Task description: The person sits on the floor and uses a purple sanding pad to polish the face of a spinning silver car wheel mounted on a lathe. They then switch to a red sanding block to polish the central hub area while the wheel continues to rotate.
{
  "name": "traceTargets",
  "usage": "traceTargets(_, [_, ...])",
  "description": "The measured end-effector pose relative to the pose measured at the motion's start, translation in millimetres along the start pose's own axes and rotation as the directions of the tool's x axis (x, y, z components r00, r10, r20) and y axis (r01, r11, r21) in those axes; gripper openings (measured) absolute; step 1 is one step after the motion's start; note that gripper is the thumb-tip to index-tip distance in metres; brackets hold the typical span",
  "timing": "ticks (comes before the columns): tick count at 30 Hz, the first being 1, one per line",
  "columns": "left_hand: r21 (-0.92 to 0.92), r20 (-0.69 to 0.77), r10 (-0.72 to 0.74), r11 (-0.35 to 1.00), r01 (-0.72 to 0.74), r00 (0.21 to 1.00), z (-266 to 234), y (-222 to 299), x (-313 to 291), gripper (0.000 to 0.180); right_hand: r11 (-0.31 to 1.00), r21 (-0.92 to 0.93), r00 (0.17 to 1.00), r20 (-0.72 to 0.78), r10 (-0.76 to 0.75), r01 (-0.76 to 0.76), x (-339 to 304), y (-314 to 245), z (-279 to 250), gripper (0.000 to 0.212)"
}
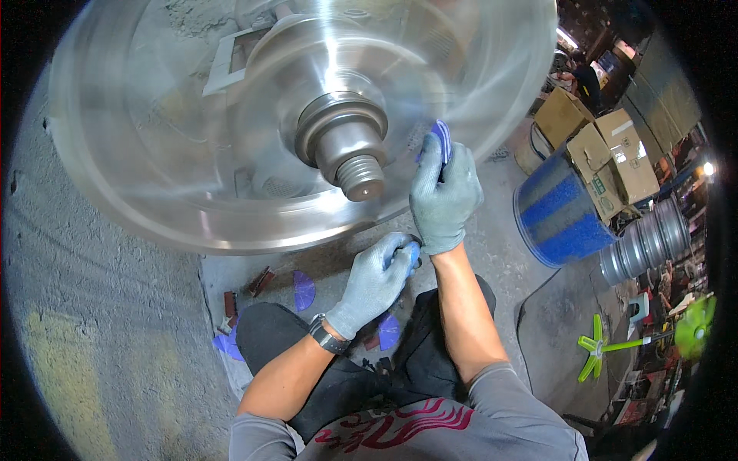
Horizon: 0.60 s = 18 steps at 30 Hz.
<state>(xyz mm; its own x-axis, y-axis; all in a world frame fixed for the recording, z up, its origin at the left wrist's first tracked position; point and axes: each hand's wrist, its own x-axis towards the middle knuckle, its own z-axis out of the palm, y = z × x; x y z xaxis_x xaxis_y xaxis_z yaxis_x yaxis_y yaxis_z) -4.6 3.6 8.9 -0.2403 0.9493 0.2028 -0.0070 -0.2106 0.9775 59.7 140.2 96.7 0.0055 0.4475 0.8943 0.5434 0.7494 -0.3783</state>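
Observation:
A large metal wheel rim (269,230), blurred as if spinning, turns around a threaded steel spindle (361,175) in front of me. My right hand (447,196), in a grey glove, is closed on a folded purple piece of sanding disc (441,138), held up in front of the rim's right side. Whether it touches the metal I cannot tell. Below the rim's lower edge is my left hand (377,280), gloved and curled shut near my right wrist. Blue and something dark show at its fingertips; what it holds, if anything, is unclear.
Purple half-disc pieces (304,290) and brown blocks (261,281) lie on the floor by my knees. To the right stand a blue drum (550,219) with cardboard boxes (615,157), stacked metal rims (649,240) and a green fan (694,326). A rough grey wall (100,261) rises at left.

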Motion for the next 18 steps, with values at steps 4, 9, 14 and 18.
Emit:
traceTargets(4, [-0.046, -0.003, -0.033, 0.998, 0.033, 0.999, 0.7, 4.6, -1.2, 0.024, 1.0, -0.019, 0.999, -0.028, 0.018, -0.018, 2.2, 3.5, -0.6, 0.024])
traceTargets(9, [-0.047, -0.001, -0.044, 0.998, 0.044, 0.999, 0.4, 5.4, -2.4, 0.024, 0.999, -0.048, 0.997, -0.072, -0.01, 0.007, 4.3, 9.5, -1.2, 0.025])
traceTargets(14, [-0.047, 0.095, -0.154, 0.986, 0.159, 0.983, -4.1, 13.3, -2.7, 0.03, 1.0, -0.008, 0.996, -0.09, 0.015, -0.015, 7.5, 15.1, -2.0, 0.024])
traceTargets(18, [-0.018, 0.105, -0.153, 0.988, 0.156, 0.983, -4.4, 12.5, -2.6, 0.03, 0.999, -0.04, 0.994, -0.11, 0.017, -0.021, 8.0, 23.1, -3.4, 0.025])
